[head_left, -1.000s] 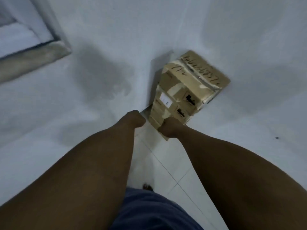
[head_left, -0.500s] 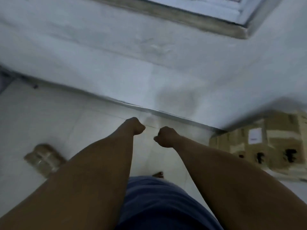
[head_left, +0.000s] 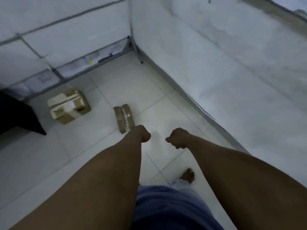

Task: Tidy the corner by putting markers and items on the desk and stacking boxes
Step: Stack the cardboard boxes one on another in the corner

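Head view: left hand (head_left: 143,134) and right hand (head_left: 177,138), fingers curled together on nothing, above tiled floor (head_left: 103,146) near taped box (head_left: 69,107) and flat parcel (head_left: 124,118)

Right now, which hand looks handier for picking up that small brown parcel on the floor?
Probably the left hand: its fist overlaps the near end of the small brown parcel in view. The right hand sits farther over, toward the wall. Both hold nothing.

Dim, bluish, flat light; source unclear. Motion blur strongest upper right and along top. Wide-angle bending at edges. Soft focus, faint shadows.
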